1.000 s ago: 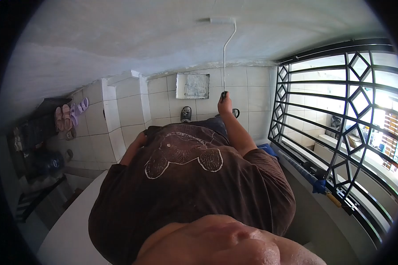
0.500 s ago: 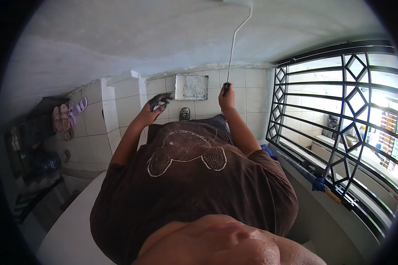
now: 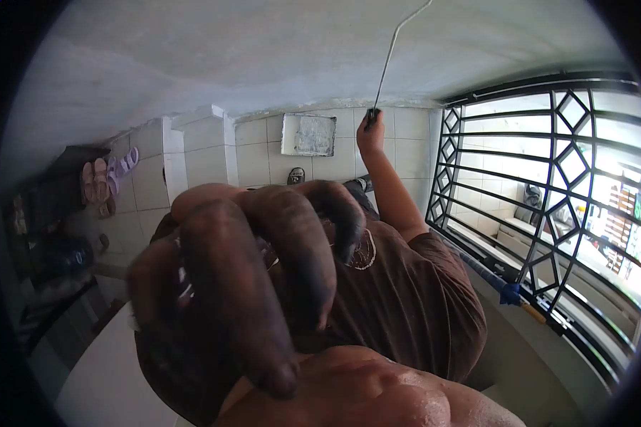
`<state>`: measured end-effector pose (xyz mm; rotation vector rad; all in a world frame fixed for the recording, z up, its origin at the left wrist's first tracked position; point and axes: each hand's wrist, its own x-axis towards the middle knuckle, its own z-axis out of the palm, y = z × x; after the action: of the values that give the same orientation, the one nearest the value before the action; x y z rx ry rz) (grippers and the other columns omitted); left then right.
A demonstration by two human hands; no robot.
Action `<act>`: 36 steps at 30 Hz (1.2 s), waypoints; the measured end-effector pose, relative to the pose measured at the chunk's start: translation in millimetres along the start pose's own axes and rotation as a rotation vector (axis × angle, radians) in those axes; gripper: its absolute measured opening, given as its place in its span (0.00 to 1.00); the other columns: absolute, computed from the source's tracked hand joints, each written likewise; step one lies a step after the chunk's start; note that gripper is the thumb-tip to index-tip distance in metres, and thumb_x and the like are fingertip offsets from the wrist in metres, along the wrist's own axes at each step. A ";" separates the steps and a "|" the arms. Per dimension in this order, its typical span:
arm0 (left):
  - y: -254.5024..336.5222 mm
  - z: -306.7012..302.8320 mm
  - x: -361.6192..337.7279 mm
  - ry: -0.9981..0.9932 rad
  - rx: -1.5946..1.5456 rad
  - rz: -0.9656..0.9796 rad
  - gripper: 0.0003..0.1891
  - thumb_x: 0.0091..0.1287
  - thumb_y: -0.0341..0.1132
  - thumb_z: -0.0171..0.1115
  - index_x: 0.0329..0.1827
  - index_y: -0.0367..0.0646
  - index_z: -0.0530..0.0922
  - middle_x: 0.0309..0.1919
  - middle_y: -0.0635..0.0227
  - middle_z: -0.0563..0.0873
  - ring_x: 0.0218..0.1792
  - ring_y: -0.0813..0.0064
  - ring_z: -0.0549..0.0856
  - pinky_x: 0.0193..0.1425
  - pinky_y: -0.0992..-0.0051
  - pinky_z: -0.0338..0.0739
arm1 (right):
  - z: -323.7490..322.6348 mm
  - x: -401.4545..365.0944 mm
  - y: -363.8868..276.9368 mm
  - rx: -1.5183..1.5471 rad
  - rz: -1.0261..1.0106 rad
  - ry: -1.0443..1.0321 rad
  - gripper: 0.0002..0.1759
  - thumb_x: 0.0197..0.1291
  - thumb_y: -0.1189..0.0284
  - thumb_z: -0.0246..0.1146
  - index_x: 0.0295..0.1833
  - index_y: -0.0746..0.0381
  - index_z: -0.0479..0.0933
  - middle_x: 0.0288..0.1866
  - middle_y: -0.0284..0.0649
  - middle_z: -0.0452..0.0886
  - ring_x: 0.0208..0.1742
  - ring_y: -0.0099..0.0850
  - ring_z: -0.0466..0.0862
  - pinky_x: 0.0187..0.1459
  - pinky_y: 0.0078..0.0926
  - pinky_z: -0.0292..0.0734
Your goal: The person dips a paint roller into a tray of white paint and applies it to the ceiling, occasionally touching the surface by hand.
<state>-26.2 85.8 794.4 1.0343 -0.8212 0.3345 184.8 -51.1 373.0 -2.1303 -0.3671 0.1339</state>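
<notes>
My left hand (image 3: 256,249) is close to the camera, in front of my chest. Its dark-smudged fingers are curved and spread apart, and I see no object gripped in them, though the palm is hidden. Out ahead on the right, my right hand (image 3: 370,136) is wrapped round the dark handle of a paint roller (image 3: 388,64). The roller's thin white rod runs up to the wall, and its head is beyond the top edge of view. A paint-smeared tray (image 3: 288,135) sits on the tiled floor between the wall and my feet.
A pale wall (image 3: 263,57) spans the top. On the right stands a black metal grille (image 3: 548,192), with a yellow-handled tool (image 3: 533,313) along the ledge below it. Pink sandals (image 3: 95,179) and purple slippers (image 3: 126,164) are at left. A dark shoe (image 3: 296,175) shows below the tray.
My left hand has come up from beside the tray to near the camera. My right hand has shifted slightly up and right with the roller, whose head has left the view.
</notes>
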 end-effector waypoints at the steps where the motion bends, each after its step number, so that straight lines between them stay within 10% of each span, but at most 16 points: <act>1: 3.4 3.4 8.9 0.031 0.009 0.000 0.09 0.70 0.44 0.55 0.42 0.51 0.79 0.40 0.72 0.80 0.43 0.68 0.80 0.47 0.51 0.72 | 3.3 -12.4 10.2 -0.048 0.042 -0.034 0.11 0.64 0.74 0.53 0.50 0.67 0.67 0.33 0.59 0.79 0.38 0.59 0.79 0.36 0.48 0.74; 6: 3.2 7.2 52.0 0.140 0.073 -0.025 0.09 0.71 0.39 0.55 0.33 0.57 0.81 0.33 0.86 0.81 0.40 0.77 0.80 0.44 0.47 0.71 | 19.2 -77.0 79.5 -0.190 0.096 -0.163 0.16 0.64 0.72 0.53 0.54 0.67 0.66 0.36 0.61 0.79 0.41 0.60 0.79 0.40 0.53 0.73; 23: -32.0 -20.9 -9.6 0.035 0.062 -0.045 0.10 0.71 0.40 0.52 0.46 0.46 0.76 0.39 0.72 0.81 0.40 0.74 0.79 0.46 0.59 0.73 | -10.7 -86.5 52.1 -0.200 0.075 -0.179 0.12 0.65 0.71 0.53 0.49 0.67 0.65 0.33 0.60 0.79 0.37 0.61 0.78 0.36 0.54 0.72; 30: -92.9 -93.0 -135.2 0.387 0.094 -0.502 0.17 0.72 0.43 0.51 0.56 0.41 0.74 0.43 0.65 0.82 0.43 0.71 0.79 0.50 0.65 0.72 | -37.3 -31.7 -24.2 -0.127 -0.063 -0.036 0.13 0.62 0.75 0.54 0.49 0.70 0.65 0.30 0.59 0.78 0.34 0.60 0.78 0.33 0.52 0.72; 36: -140.8 -142.0 -410.3 1.111 0.401 -1.247 0.26 0.71 0.48 0.51 0.62 0.36 0.72 0.52 0.58 0.81 0.50 0.67 0.79 0.56 0.70 0.72 | -20.4 -15.2 4.7 -0.149 0.007 -0.054 0.14 0.62 0.75 0.54 0.51 0.69 0.65 0.32 0.61 0.78 0.36 0.61 0.78 0.35 0.53 0.72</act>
<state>-151.0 188.7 367.6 1.3012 0.9435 -0.0555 176.1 -74.6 379.8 -2.2787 -0.4123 0.1736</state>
